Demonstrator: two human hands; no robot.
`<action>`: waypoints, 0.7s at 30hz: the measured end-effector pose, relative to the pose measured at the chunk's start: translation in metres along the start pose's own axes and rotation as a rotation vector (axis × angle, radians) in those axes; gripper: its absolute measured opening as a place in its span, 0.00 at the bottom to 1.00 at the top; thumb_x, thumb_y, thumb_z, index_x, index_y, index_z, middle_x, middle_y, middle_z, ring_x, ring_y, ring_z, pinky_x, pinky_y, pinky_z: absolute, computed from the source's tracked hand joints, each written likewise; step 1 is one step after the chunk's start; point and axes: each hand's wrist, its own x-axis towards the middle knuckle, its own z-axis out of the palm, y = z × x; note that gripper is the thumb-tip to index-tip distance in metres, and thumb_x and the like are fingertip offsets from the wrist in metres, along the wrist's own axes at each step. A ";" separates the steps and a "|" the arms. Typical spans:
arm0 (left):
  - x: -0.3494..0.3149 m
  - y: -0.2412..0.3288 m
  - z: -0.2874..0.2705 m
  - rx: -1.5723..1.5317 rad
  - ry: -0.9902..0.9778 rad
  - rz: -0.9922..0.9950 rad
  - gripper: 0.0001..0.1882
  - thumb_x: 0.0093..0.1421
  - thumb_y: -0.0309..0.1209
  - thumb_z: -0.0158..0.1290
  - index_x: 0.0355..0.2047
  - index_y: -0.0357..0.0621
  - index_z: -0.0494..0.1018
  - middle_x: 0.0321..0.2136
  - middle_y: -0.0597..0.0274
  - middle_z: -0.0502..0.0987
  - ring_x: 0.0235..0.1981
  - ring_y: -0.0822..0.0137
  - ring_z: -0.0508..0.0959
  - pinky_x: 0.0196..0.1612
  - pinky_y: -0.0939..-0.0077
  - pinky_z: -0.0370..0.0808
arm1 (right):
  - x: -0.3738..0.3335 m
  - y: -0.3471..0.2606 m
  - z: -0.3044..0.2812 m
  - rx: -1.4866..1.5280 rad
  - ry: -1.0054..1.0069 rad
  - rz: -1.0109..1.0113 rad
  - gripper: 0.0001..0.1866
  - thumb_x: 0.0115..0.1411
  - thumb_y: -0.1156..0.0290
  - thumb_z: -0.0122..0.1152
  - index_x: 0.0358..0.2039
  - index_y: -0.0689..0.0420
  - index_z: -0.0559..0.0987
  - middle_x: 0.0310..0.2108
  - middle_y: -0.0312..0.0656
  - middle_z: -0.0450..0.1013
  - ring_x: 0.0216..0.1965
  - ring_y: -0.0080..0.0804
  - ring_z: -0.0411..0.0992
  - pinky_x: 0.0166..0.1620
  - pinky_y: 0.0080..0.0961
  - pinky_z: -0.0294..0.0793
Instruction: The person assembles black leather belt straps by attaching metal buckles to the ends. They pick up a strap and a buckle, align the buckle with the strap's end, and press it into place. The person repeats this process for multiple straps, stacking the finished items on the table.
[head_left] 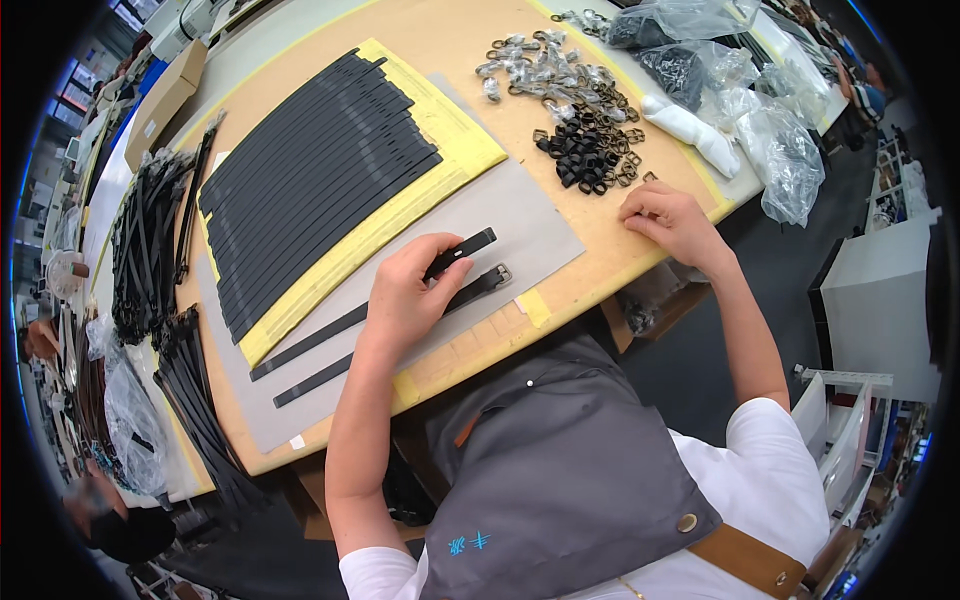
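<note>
My left hand [412, 285] is closed around a black strap [475, 243] near its slotted end. The rest of that strap runs down and left across a grey sheet [545, 235]. Just below lies a second black strap [318, 382], with a metal buckle [503, 273] at its right end; my left fingers hover over or touch it. At the right, by the table's near edge, my right hand [672, 222] has its fingers curled together. Whatever they hold, if anything, is hidden. Bronze-coloured buckles [628, 165] and a heap of black loops [580, 150] lie just beyond that hand.
Many black straps [310, 170] lie side by side on a yellow pad [465, 150]. Bundled straps [150, 240] hang at the table's left. Plastic-wrapped buckles [535, 60], a white roll [690, 135] and clear bags [780, 150] occupy the far right. A cardboard box [165, 105] stands far left.
</note>
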 end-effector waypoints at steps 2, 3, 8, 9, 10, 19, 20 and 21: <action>0.000 0.001 -0.001 -0.007 0.003 -0.014 0.12 0.62 0.29 0.66 0.44 0.38 0.80 0.34 0.57 0.83 0.30 0.64 0.81 0.33 0.73 0.77 | -0.002 0.001 0.001 0.097 0.028 -0.068 0.06 0.63 0.74 0.68 0.39 0.61 0.84 0.41 0.37 0.79 0.38 0.24 0.75 0.40 0.24 0.75; -0.001 0.001 -0.001 -0.009 0.007 -0.012 0.12 0.62 0.29 0.66 0.44 0.37 0.80 0.33 0.57 0.83 0.30 0.65 0.81 0.33 0.73 0.77 | -0.004 -0.003 0.004 0.186 0.088 -0.022 0.06 0.63 0.75 0.68 0.39 0.61 0.84 0.41 0.36 0.79 0.39 0.23 0.75 0.40 0.24 0.75; 0.000 0.000 -0.001 0.002 0.003 0.023 0.11 0.62 0.28 0.66 0.43 0.37 0.80 0.32 0.57 0.82 0.28 0.67 0.80 0.31 0.75 0.76 | -0.018 -0.009 0.005 0.141 0.245 0.262 0.08 0.63 0.73 0.70 0.38 0.64 0.84 0.34 0.37 0.81 0.33 0.23 0.77 0.38 0.24 0.77; 0.001 0.002 -0.001 0.005 0.001 0.024 0.11 0.62 0.28 0.66 0.42 0.37 0.80 0.31 0.57 0.82 0.28 0.67 0.80 0.31 0.75 0.76 | -0.021 -0.012 0.012 0.138 0.248 0.291 0.08 0.62 0.72 0.70 0.38 0.64 0.84 0.33 0.37 0.81 0.32 0.23 0.77 0.37 0.23 0.77; 0.001 0.002 -0.001 0.008 -0.002 0.025 0.11 0.62 0.28 0.66 0.42 0.37 0.80 0.31 0.57 0.82 0.27 0.67 0.80 0.31 0.75 0.76 | -0.023 -0.016 0.020 0.136 0.250 0.319 0.08 0.62 0.72 0.71 0.37 0.64 0.85 0.31 0.37 0.82 0.30 0.23 0.77 0.36 0.23 0.77; -0.001 0.001 -0.001 0.009 0.003 0.027 0.11 0.62 0.29 0.65 0.42 0.36 0.80 0.30 0.57 0.82 0.27 0.66 0.80 0.31 0.74 0.76 | -0.016 -0.035 0.033 0.009 0.324 0.472 0.13 0.61 0.67 0.72 0.38 0.66 0.86 0.29 0.47 0.83 0.29 0.28 0.81 0.36 0.26 0.80; -0.001 0.001 -0.001 0.012 0.001 0.030 0.11 0.62 0.29 0.66 0.42 0.36 0.80 0.30 0.57 0.81 0.27 0.66 0.80 0.31 0.74 0.76 | -0.016 -0.036 0.032 -0.012 0.326 0.512 0.14 0.61 0.66 0.72 0.38 0.66 0.86 0.29 0.47 0.83 0.30 0.29 0.81 0.36 0.27 0.80; -0.001 0.001 -0.001 0.014 -0.001 0.032 0.11 0.62 0.29 0.66 0.42 0.36 0.80 0.30 0.57 0.81 0.27 0.66 0.80 0.31 0.74 0.76 | -0.015 -0.037 0.033 -0.035 0.325 0.509 0.14 0.61 0.65 0.72 0.38 0.66 0.86 0.29 0.46 0.83 0.29 0.29 0.81 0.37 0.27 0.80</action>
